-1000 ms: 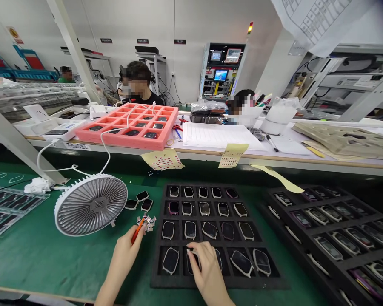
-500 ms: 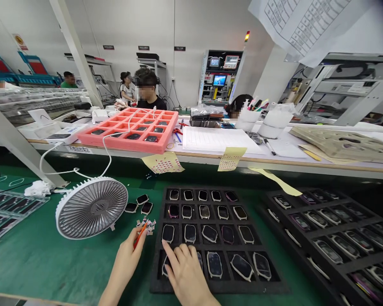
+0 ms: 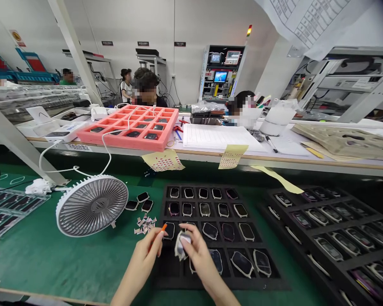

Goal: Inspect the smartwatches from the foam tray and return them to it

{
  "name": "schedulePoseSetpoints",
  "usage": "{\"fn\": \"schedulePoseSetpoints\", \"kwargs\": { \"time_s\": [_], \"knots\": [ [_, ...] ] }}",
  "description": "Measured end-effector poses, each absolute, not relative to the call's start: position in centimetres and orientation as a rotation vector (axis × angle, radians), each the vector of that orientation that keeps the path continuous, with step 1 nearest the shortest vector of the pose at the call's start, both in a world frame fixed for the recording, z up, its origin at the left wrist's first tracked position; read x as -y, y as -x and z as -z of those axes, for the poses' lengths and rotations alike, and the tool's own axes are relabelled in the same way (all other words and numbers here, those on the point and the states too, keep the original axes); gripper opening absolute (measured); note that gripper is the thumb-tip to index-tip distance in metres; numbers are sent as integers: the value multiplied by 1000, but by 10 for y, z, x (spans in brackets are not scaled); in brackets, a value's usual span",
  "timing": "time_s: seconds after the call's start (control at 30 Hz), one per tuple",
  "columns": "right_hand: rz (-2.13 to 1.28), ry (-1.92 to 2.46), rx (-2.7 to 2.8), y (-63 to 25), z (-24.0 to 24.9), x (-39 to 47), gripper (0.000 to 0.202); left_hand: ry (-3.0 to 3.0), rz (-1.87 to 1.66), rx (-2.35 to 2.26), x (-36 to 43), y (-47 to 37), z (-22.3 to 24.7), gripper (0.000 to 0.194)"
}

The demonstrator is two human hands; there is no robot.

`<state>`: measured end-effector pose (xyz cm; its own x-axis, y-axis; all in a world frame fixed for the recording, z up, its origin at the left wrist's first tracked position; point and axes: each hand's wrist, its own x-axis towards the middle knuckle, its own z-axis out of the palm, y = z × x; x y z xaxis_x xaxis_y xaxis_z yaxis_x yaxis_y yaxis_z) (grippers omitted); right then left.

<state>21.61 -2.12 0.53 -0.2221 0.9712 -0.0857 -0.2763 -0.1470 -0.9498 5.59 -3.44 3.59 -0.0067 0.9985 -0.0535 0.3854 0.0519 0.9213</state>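
My left hand pinches an orange tool at the left edge of a black foam tray. Beside it, my right hand holds a watch case tilted above the tray, its edges blurred. Rows of watch cases lie in the tray's compartments, and the front left compartment holds none. Small silvery pieces are piled on the green mat left of the tray. Three dark watch screens lie behind that pile.
A round white fan stands at the left. More black trays are stacked at the right. Across the back runs a shelf edge carrying a pink foam tray and papers. People sit beyond it.
My right hand has lifted a watch case out of the tray's front left compartment. My left hand has moved right with the orange tool, from the small pieces to near the case.
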Motion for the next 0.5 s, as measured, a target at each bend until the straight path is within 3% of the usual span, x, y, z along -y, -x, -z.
{"fn": "schedulePoseSetpoints", "kwargs": {
  "time_s": [0.13, 0.5],
  "knots": [
    [-1744, 792, 716, -227, -27, 8, 26, -1374, -817, -1229, 38, -85, -45, 38],
    [-1784, 733, 662, -231, -46, 7, 26, -1250, -790, -1077, 39, -103, -52, 43]
  ]
}}
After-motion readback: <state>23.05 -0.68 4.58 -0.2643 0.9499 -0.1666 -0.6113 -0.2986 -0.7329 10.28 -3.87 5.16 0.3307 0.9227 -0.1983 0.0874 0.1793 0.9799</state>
